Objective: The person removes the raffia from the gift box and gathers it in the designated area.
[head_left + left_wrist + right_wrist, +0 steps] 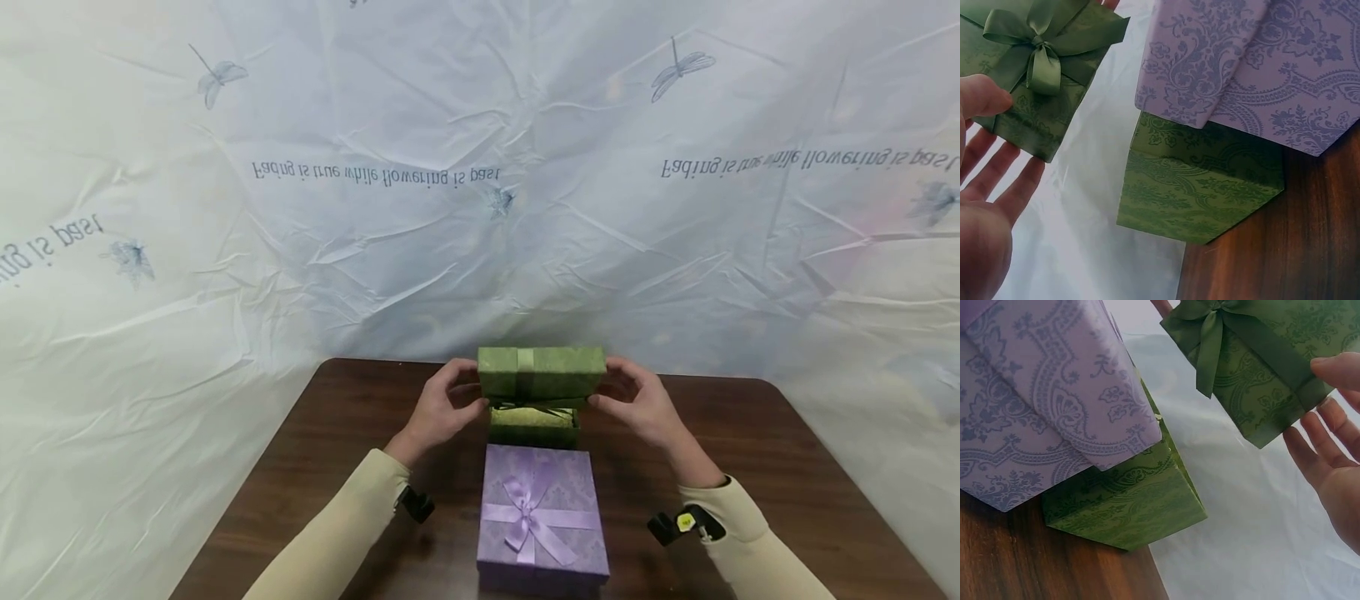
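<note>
My left hand (442, 407) and right hand (643, 406) grip opposite ends of a green patterned box lid (564, 373). It is raised and tilted, its top facing away from the head camera. The wrist views show a green ribbon bow (1038, 47) on the lid. In the right wrist view, the thumb lies on top and the fingers reach under the edge. Below the lid, the matching green box base (534, 433) stands uncovered on the table, its inside partly hidden. Directly in front of the base is a purple gift box (577, 483) with a lilac ribbon bow.
Both boxes stand on a dark brown wooden table (315, 450). A wrinkled white sheet (420, 250), printed with dragonflies and upside-down lettering, hangs along the table's back and sides. A small black camera (415, 503) is strapped to the left wrist, another (663, 528) to the right.
</note>
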`<state>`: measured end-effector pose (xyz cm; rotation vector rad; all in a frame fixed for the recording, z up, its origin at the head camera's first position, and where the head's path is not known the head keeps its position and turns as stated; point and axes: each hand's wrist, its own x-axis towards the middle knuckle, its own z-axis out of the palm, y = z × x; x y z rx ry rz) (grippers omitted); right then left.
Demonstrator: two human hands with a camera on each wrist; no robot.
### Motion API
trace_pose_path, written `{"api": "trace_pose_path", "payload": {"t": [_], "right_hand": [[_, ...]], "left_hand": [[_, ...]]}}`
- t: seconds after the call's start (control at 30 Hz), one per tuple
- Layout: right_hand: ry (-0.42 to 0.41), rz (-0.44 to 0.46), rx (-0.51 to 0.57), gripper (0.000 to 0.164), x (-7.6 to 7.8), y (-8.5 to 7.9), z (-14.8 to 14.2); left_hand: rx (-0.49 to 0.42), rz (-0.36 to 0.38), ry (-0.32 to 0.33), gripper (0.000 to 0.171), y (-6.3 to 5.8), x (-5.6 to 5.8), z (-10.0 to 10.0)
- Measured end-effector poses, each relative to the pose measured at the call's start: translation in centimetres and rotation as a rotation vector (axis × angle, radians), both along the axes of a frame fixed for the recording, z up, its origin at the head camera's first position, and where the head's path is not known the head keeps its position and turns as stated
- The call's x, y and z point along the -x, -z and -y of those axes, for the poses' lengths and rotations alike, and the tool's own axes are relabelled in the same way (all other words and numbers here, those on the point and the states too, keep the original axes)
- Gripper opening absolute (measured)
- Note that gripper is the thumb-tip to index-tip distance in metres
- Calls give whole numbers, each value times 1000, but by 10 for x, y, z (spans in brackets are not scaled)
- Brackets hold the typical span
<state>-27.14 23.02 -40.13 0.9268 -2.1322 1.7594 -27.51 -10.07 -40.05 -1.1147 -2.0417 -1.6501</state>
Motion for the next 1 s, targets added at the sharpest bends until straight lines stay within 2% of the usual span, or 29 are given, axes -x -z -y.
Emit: {"api": "trace_pose_path", "payload": {"t": [0.37, 0.63, 0.87, 1.0], "right_hand": [[1, -77, 14, 48, -1, -1, 2], [114, -159, -70, 50, -3, -2, -2], [-19, -171, 12, 48, -3, 0, -5], [-57, -160, 42, 45, -4, 2, -6]], "left_hand": [[-31, -106, -36, 47, -1, 1, -1], [-47, -188, -9, 46, -2, -1, -3], [-27, -234, 14, 42, -4, -1, -4], [-16, -255, 1, 41, -4, -3, -5]]}}
